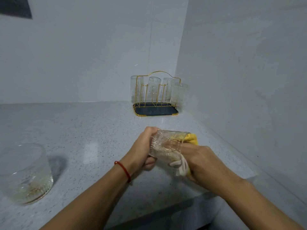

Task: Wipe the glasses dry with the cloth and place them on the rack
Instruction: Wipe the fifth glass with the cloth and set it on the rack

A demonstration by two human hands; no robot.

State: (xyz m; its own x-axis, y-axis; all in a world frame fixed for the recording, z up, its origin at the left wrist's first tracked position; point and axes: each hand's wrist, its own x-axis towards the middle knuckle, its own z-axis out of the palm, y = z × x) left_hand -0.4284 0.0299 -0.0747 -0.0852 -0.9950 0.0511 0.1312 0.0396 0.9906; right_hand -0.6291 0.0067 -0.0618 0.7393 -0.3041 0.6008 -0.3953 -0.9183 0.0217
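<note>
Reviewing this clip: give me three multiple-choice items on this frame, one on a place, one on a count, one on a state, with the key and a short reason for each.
1. Where does the rack stand?
A. In the far corner of the counter, by the walls
B. At the counter's near edge
C. On the floor

2. How many glasses are on the rack?
A. One
B. Four
C. Seven

3. What is happening with the held glass?
A. It stands upright on the counter, untouched
B. The left hand grips it while the right hand holds the yellow cloth at its mouth
C. It hangs on the rack

Key: 1 A, the rack sits where the two walls meet. 2 B, four upturned glasses show among the gold wires. 3 B, the glass lies sideways between both hands, with the cloth at its open end.
</note>
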